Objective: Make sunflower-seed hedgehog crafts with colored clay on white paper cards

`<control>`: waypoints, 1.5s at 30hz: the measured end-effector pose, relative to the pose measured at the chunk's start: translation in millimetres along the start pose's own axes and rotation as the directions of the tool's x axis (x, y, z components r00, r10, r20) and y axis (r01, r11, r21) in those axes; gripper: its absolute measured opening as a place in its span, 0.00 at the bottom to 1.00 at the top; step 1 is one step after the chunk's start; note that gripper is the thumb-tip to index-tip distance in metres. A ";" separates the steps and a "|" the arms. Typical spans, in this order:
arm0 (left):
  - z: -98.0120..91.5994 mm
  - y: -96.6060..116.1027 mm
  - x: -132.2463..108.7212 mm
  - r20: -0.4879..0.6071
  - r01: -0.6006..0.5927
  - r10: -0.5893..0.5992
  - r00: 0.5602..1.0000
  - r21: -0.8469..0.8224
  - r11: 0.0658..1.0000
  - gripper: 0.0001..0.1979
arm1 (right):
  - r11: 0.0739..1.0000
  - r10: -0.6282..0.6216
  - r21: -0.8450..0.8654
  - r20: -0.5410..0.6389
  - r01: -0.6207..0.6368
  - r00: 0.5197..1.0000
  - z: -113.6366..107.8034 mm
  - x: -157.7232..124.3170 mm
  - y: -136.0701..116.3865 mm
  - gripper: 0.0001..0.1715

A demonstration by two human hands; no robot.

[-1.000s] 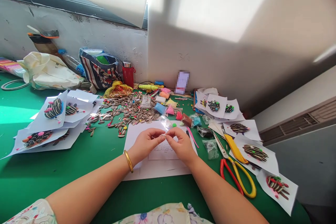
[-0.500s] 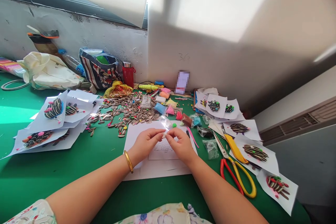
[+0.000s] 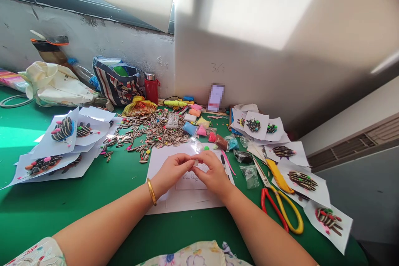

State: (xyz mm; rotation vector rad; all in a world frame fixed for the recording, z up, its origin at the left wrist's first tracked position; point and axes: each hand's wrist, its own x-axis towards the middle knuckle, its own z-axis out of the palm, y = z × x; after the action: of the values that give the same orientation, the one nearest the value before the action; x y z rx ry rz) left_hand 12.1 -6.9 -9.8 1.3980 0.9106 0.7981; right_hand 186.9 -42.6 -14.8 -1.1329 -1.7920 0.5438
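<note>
My left hand [image 3: 171,172] and my right hand [image 3: 213,173] meet over a white sheet of paper [image 3: 168,199] on the green table [image 3: 93,199]. Their fingertips pinch a small pale lump [image 3: 195,162] between them, too small to name. A smaller slip with a pencil drawing [image 3: 190,183] lies under the hands. A gold bangle [image 3: 151,191] circles my left wrist.
A heap of striped sunflower seeds [image 3: 149,129] lies behind the paper, with coloured clay lumps [image 3: 199,126] beside it. Finished seed pictures on paper lie at left [image 3: 62,133] and right [image 3: 299,178]. Yellow and red scissors [image 3: 280,203] and a yellow knife [image 3: 277,174] rest at right. Bags [image 3: 116,83] and a red flask [image 3: 151,88] line the wall.
My two hands have drawn slightly closer together around the small lump; the view has shifted a little. Nothing else on the table has moved.
</note>
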 end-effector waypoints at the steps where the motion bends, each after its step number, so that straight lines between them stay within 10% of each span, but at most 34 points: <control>1: 0.3 0.1 -0.1 0.004 -0.003 0.003 1.000 -0.001 1.000 0.16 | 1.000 -0.003 -0.003 -0.003 0.003 1.000 0.2 -0.1 0.1 0.13; 37: 0.2 5.9 -0.5 -0.009 0.042 -0.042 0.999 -0.058 0.997 0.20 | 0.988 0.123 0.099 -0.077 -0.115 0.989 -2.0 0.5 2.2 0.10; 45: -1.5 2.0 0.9 -0.025 -0.042 0.046 0.999 0.138 0.990 0.18 | 0.986 0.135 0.093 0.014 -0.136 0.991 -0.6 1.1 5.2 0.06</control>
State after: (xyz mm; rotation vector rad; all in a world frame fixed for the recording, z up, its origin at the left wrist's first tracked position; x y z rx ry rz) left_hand 11.3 -5.3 -7.8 1.5348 0.9746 0.8019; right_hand 189.7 -39.2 -17.8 -1.1943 -1.6864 0.7068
